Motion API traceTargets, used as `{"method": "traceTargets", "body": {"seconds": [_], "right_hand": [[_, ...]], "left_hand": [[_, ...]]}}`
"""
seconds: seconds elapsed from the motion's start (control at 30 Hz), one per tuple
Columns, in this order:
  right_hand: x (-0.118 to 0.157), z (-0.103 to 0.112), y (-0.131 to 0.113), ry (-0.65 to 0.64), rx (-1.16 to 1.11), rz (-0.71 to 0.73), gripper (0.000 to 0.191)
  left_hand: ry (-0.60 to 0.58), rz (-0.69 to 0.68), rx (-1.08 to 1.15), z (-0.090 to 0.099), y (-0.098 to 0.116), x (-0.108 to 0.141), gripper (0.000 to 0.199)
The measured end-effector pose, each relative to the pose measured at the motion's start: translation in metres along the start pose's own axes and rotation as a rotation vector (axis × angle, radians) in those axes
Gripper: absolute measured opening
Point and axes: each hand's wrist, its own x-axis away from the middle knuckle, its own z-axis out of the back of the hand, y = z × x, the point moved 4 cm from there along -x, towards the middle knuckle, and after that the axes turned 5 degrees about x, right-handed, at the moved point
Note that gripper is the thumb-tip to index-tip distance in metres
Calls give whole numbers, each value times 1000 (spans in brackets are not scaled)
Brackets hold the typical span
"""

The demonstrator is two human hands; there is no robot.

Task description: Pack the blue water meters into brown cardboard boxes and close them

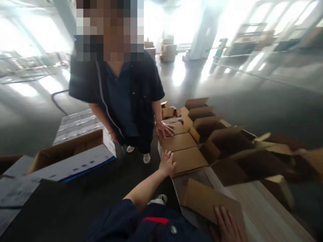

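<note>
Resting loosely bent fingers [171, 156] on the nearest closed carton [189, 159], the left hand [167, 164] grips nothing; the right hand [227, 223] lies, fingers extended, on a cardboard flap [208, 199] slanting lengthwise forward-left, its grip unclear.

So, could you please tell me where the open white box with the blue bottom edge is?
In the head view, the open white box is on the left, beside the co-worker's right hand and well left of the wearer's left hand.
</note>
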Motion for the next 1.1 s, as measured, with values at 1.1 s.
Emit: {"method": "traceTargets", "body": {"seconds": [1.1], "right_hand": [[-118, 42, -44, -211, -191, -110, 36]], "left_hand": [[3, -152, -4, -18, 50, 15, 47]]}}
